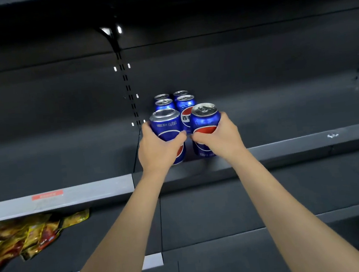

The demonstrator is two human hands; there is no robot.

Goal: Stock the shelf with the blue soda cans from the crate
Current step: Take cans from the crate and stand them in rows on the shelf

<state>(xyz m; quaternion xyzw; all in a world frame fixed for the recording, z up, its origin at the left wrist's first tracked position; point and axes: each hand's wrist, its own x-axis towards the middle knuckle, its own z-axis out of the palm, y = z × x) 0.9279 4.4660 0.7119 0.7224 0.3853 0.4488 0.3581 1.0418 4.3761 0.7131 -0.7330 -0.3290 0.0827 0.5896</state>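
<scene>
Two blue soda cans stand at the front of the dark shelf. My left hand is wrapped around the left can, which is upside down with its plain base on top. My right hand grips the right can, upright with its pull tab showing. Both cans rest on or just above the shelf board near its front lip. Behind them stand several more blue cans in two rows running toward the back wall. The crate is out of view.
The shelf stretches bare to the right of the cans and to the left past a slotted upright. A red label marks the left shelf's front edge. Yellow and red snack packets lie on the shelf below at the left.
</scene>
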